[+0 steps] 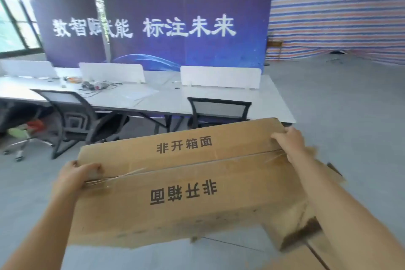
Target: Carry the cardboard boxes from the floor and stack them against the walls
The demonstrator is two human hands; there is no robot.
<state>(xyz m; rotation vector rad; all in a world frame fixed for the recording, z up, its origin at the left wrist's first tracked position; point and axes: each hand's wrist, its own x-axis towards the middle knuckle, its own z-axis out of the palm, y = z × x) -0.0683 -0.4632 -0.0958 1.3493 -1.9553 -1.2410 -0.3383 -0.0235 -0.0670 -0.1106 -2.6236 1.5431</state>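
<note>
A large brown cardboard box point(184, 193) with black printed characters and a taped centre seam is held up in front of me, off the grey floor. My left hand point(76, 174) grips its left edge with the thumb on the top face. My right hand point(289, 144) grips the far right corner, fingers curled over the edge. Torn flaps hang at the box's right side. Another piece of cardboard point(306, 256) lies on the floor at the bottom right, partly hidden by my right forearm.
A long white desk point(219, 98) with divider screens stands just ahead, with two mesh chairs point(219, 112) tucked against it. Behind it rise dark blue banner panels point(186, 17). A striped tarp wall point(339, 11) spans the right, with grey floor point(350, 105) in front of it.
</note>
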